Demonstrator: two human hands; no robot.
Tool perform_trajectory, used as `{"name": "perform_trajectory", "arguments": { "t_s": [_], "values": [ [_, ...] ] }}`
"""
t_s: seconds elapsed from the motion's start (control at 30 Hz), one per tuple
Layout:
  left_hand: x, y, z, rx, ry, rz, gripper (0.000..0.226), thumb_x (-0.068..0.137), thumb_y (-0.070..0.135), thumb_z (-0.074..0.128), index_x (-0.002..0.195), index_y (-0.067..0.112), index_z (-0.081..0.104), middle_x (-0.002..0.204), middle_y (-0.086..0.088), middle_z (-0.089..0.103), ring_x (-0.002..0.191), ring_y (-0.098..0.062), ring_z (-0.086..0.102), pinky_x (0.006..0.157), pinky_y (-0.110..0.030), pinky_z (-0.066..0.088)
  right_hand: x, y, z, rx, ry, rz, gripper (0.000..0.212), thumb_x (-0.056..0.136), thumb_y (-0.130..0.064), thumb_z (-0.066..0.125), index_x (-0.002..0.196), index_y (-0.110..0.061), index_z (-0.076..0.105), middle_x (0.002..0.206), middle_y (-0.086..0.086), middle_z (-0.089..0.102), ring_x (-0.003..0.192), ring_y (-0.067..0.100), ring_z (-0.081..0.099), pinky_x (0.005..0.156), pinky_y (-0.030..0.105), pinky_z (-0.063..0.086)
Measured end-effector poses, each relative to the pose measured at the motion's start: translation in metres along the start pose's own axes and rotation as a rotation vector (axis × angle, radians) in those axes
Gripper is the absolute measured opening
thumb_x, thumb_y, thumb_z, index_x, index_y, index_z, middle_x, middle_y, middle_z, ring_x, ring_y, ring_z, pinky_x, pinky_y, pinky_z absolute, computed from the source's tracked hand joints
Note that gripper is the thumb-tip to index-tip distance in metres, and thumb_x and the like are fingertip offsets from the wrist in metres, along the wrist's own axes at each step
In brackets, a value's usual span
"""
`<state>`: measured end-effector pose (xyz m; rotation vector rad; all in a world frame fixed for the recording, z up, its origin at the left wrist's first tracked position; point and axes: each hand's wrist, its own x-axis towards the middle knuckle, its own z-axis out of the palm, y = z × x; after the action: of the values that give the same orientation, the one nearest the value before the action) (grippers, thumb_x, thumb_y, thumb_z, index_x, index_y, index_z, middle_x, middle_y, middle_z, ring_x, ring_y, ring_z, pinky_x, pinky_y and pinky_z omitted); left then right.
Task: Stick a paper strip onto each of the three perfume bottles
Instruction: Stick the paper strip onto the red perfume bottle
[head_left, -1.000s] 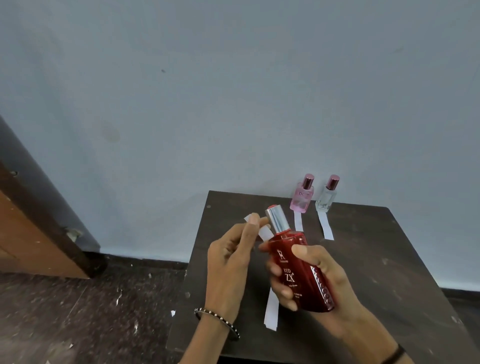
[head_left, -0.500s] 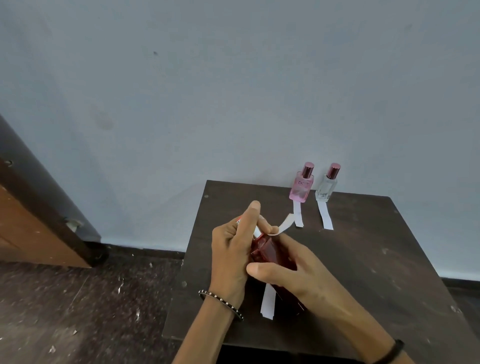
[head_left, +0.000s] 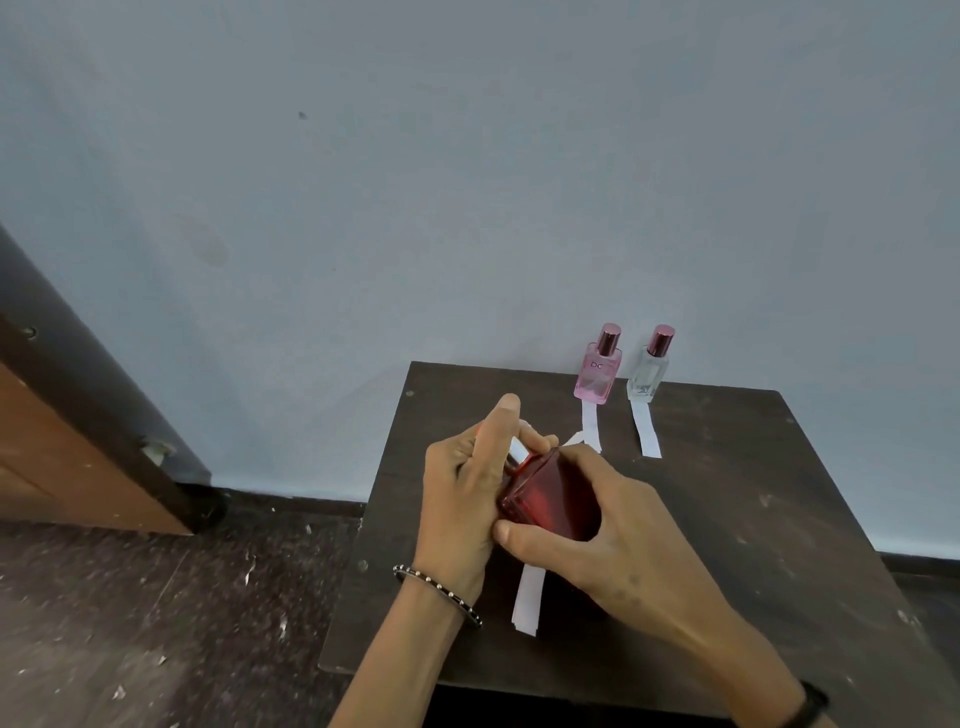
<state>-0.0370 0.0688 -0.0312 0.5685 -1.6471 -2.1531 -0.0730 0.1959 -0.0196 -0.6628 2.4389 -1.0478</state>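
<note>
Both hands meet over the middle of the dark table (head_left: 737, 519), and the red bottle (head_left: 545, 501) is held between them, tipped so its silver neck (head_left: 517, 450) points up and to the left. The left hand (head_left: 462, 499) has its grip closed round the neck end of the red bottle, with the lower fingers curled against the glass and the forefinger (head_left: 505, 415) raised straight above them. The right hand (head_left: 608, 540) comes in from the other side, its grip also on the red bottle: the thumb (head_left: 519, 535) presses along the lower edge and the other fingers wrap over the far face. A short white strip end (head_left: 573, 439) sticks out just past the right hand's fingertips; how much of it lies on the glass cannot be told.

Below the hands a loose strip (head_left: 527, 597) lies flat on the table, its upper part hidden under them. At the back edge, against the pale blue wall (head_left: 467, 182), a pink bottle (head_left: 595, 376) and a clear bottle (head_left: 647, 374) stand upright side by side, a little apart. A white strip (head_left: 591, 423) runs forward from the base of the pink bottle, and another strip (head_left: 645, 431) from the base of the clear bottle.

The left wrist wears a beaded bracelet (head_left: 441, 592), the right a dark band (head_left: 810, 706). A brown door (head_left: 62, 457) shows at the left, above a speckled floor (head_left: 156, 623).
</note>
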Motion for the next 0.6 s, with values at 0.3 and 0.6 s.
{"name": "perform_trajectory", "arguments": {
  "t_s": [0.3, 0.6],
  "values": [
    [-0.001, 0.000, 0.011, 0.132, 0.114, 0.021, 0.047, 0.095, 0.046, 0.055, 0.068, 0.013, 0.075, 0.081, -0.018, 0.073, 0.071, -0.027, 0.065, 0.070, -0.037, 0.059, -0.005, 0.002, -0.003, -0.394, 0.179, -0.120, 0.097, 0.061, -0.086, 0.053, 0.140, -0.037, 0.027, 0.134, -0.019, 0.050, 0.100, 0.000, 0.049, 0.087, 0.015, 0.036],
    [0.019, -0.003, -0.022, 0.002, 0.347, 0.043, 0.048, 0.093, 0.051, 0.055, 0.076, 0.012, 0.078, 0.081, -0.003, 0.079, 0.091, -0.013, 0.070, 0.092, -0.030, 0.047, -0.006, 0.006, -0.011, -0.034, 0.145, 0.071, 0.101, 0.052, -0.083, 0.062, 0.138, -0.038, 0.033, 0.119, -0.024, 0.043, 0.099, 0.002, 0.048, 0.089, 0.018, 0.047]
  ]
}}
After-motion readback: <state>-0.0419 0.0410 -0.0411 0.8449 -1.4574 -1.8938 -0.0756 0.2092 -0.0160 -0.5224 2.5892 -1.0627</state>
